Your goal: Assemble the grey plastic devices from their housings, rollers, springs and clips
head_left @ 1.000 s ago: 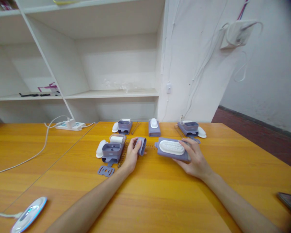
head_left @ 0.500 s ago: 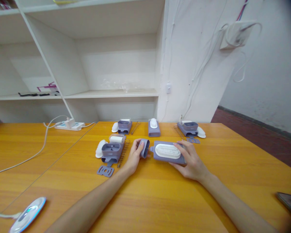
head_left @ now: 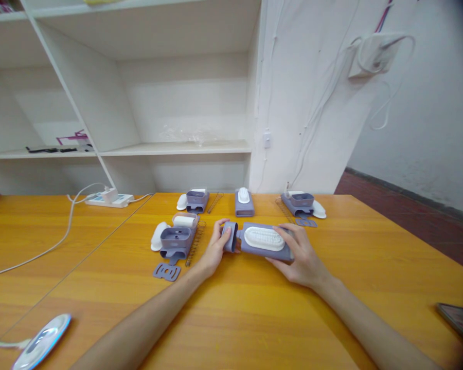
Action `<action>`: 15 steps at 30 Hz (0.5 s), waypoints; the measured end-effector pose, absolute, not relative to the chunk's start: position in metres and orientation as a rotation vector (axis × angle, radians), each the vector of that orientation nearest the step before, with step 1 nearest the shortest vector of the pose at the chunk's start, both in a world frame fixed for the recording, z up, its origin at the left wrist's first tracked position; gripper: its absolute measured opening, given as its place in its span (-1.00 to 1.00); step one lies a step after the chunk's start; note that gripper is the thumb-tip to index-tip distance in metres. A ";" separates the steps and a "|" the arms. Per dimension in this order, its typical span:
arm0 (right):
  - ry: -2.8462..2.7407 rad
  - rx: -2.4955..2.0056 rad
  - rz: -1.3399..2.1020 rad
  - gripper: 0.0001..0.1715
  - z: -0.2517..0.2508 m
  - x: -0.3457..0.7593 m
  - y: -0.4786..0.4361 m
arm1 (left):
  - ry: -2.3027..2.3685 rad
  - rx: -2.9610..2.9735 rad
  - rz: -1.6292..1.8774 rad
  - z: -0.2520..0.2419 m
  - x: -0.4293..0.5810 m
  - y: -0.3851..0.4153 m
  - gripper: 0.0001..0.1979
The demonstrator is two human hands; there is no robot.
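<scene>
The left hand (head_left: pixel 214 250) grasps a grey collar (head_left: pixel 230 237), and just beside that grip the right hand (head_left: pixel 304 259) clasps a white-topped grey case (head_left: pixel 254 251).

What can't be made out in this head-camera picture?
All in the head view:
Case: its right end is covered by the right hand.
Cap: its left side is hidden by the left hand.
Whether cap and case touch: the detail between them is too small to tell.
Dark slab: its far end is lost at the right edge and dark corner.
Oval pad: its near end is cut off by the bottom edge.
</scene>
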State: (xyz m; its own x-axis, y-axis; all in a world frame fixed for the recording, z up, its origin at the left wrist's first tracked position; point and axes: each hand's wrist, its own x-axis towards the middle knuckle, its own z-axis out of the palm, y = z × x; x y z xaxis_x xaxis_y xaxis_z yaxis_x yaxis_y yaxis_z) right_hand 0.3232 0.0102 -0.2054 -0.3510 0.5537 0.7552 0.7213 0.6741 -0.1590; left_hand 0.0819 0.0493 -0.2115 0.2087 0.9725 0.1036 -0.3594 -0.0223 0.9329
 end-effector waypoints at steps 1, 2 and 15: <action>-2.066 -0.968 -0.249 -0.21 -0.204 0.322 0.009 | 0.769 1.083 1.249 -0.212 0.082 0.050 -0.54; -2.091 -0.949 -0.246 -0.20 -0.203 0.320 0.008 | 0.788 1.082 1.260 -0.212 0.082 0.050 -0.55; -2.010 -1.029 -0.308 -0.25 -0.205 0.315 0.009 | 0.730 0.989 1.266 -0.211 0.083 0.047 -0.57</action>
State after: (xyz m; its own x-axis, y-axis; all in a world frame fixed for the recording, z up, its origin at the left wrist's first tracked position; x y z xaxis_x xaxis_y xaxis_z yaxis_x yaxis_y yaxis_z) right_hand 0.3148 0.0087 -0.2047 -0.3140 0.5549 0.7704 0.7601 0.6331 -0.1462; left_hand 0.0828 0.0470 -0.2114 0.1821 0.9805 0.0734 -0.4277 0.0118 0.9038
